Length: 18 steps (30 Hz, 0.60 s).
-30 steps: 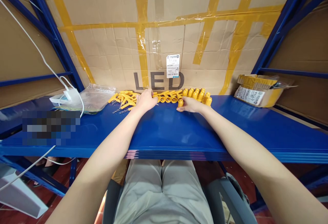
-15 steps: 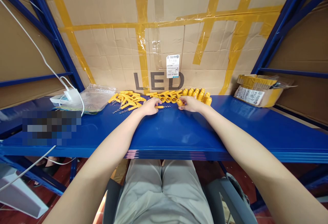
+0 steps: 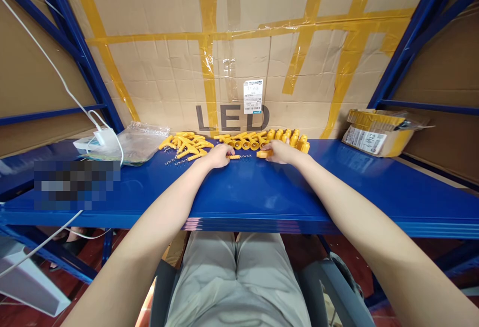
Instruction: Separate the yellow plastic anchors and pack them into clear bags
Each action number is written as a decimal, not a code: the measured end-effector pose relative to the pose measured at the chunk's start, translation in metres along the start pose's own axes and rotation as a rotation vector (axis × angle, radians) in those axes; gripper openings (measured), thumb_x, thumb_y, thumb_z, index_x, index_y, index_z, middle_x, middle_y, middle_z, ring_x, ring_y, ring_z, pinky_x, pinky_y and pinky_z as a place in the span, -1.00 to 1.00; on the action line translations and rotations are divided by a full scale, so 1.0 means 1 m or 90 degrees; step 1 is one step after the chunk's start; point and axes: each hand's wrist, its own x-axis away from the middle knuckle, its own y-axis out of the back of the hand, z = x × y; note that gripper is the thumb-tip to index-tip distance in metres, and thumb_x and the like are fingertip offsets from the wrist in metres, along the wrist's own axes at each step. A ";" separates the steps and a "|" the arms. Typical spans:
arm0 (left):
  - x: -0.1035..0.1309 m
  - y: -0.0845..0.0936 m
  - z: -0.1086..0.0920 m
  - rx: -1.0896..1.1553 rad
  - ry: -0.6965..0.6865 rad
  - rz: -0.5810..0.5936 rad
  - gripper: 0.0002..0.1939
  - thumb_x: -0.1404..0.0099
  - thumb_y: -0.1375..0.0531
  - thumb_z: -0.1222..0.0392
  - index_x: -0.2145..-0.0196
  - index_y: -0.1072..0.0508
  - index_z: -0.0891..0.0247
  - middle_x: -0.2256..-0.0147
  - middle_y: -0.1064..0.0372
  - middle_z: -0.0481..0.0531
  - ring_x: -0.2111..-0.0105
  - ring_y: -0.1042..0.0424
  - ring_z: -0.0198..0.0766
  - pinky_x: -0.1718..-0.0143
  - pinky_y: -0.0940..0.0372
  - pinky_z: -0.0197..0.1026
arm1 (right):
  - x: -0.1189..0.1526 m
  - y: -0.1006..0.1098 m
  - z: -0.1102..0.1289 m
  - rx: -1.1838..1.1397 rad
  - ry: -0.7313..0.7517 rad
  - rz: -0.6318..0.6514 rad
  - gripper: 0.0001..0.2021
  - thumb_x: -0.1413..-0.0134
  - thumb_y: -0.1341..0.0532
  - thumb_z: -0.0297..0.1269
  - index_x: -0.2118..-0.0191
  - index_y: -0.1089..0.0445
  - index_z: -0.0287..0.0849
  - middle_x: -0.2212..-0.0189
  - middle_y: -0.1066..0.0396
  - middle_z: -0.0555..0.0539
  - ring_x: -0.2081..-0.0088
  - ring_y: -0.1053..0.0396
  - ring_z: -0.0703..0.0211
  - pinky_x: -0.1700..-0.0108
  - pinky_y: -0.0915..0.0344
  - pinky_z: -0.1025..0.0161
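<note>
My left hand (image 3: 220, 155) is closed around a yellow corkscrew. Its ribbed yellow shank (image 3: 234, 157) pokes out past my fingertips, with the metal spiral (image 3: 246, 156) pointing right. Facing it across a small gap, a yellow plastic sleeve (image 3: 264, 154) lies level in the fingers of my right hand (image 3: 280, 151). Behind both hands stands a row of yellow corkscrews with round cups (image 3: 246, 145) facing me. Loose corkscrews (image 3: 187, 145) are heaped left of my left hand. Upright yellow sleeves (image 3: 287, 135) stand in a group behind my right hand.
A blue shelf (image 3: 258, 192) carries everything. Cardboard marked LED (image 3: 168, 82) walls off the back. At right sits a taped carton (image 3: 374, 135). To the left are a clear plastic bag (image 3: 144, 140), a white power adapter with cable (image 3: 105, 137) and a blurred-out dark item (image 3: 77, 182).
My right hand has turned the sleeve from tilted to level, in line with the corkscrew's spiral. My left hand has hardly moved.
</note>
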 end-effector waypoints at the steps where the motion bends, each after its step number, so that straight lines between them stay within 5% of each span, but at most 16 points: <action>1: 0.001 0.001 0.000 -0.031 0.009 -0.007 -0.60 -0.07 -0.10 0.40 0.12 -0.46 0.24 0.08 -0.42 0.07 0.03 -0.33 -0.11 -0.01 -0.23 -0.17 | 0.000 0.000 0.000 -0.012 0.010 0.004 -0.64 0.03 -0.22 -0.36 0.04 -0.44 -0.10 0.00 -0.40 -0.13 -0.08 -0.26 -0.21 -0.21 0.04 -0.16; 4: 0.003 0.006 -0.001 -0.108 0.047 -0.029 -0.60 -0.09 -0.15 0.26 0.07 -0.45 0.23 0.03 -0.34 0.15 -0.04 -0.26 0.00 -0.05 -0.19 -0.08 | 0.000 0.000 -0.001 -0.050 0.027 0.026 -0.62 0.01 -0.21 -0.31 0.01 -0.41 -0.12 0.00 -0.40 -0.12 -0.06 -0.30 -0.18 -0.16 -0.09 -0.04; 10: 0.006 0.010 0.004 -0.104 0.149 0.020 -0.60 -0.18 -0.13 0.08 0.02 -0.42 0.14 0.02 -0.39 0.10 0.01 -0.35 -0.05 0.01 -0.23 -0.16 | 0.002 0.001 0.002 -0.056 0.003 0.041 -0.60 -0.02 -0.23 -0.23 -0.03 -0.35 -0.06 0.01 -0.41 -0.13 -0.06 -0.30 -0.23 -0.15 -0.06 -0.13; 18: 0.007 0.010 0.000 0.003 0.098 0.077 -0.62 -0.20 -0.10 0.15 0.02 -0.44 0.15 0.23 -0.50 0.02 0.19 -0.45 -0.14 0.09 -0.27 -0.21 | 0.001 0.000 0.001 -0.033 0.008 0.057 -0.67 -0.05 -0.21 -0.29 0.02 -0.39 -0.17 0.09 -0.45 -0.15 0.10 -0.40 -0.01 0.04 -0.24 0.16</action>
